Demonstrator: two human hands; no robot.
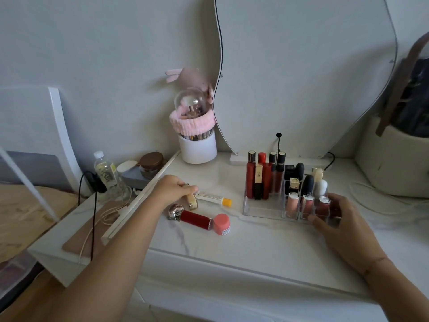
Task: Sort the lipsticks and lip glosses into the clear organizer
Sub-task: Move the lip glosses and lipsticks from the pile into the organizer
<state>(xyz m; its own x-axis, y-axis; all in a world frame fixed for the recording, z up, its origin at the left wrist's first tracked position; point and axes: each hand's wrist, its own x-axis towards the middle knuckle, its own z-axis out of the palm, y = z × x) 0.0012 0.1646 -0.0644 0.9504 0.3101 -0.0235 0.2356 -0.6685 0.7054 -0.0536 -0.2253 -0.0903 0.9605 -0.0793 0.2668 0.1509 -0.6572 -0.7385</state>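
Note:
The clear organizer (pixel 262 209) stands on the white vanity top at centre right, with several tall red and black lip glosses at its back left and lipsticks in its small front slots. My right hand (pixel 343 223) grips its front right corner. To the left, my left hand (pixel 173 189) is closed over a beige lipstick tube (pixel 192 202) lying on the top. Beside it lie a white tube with an orange cap (pixel 214 198), a dark red lipstick with a silver cap (pixel 190 216), and a small pink jar (pixel 222 224).
A white brush holder (pixel 197 148) with a pink band stands behind, next to a wavy mirror (pixel 301 77). A water bottle (pixel 106 173), a brown-lidded jar (pixel 152 162) and black cables lie to the left. A beige basket (pixel 394 159) sits at far right.

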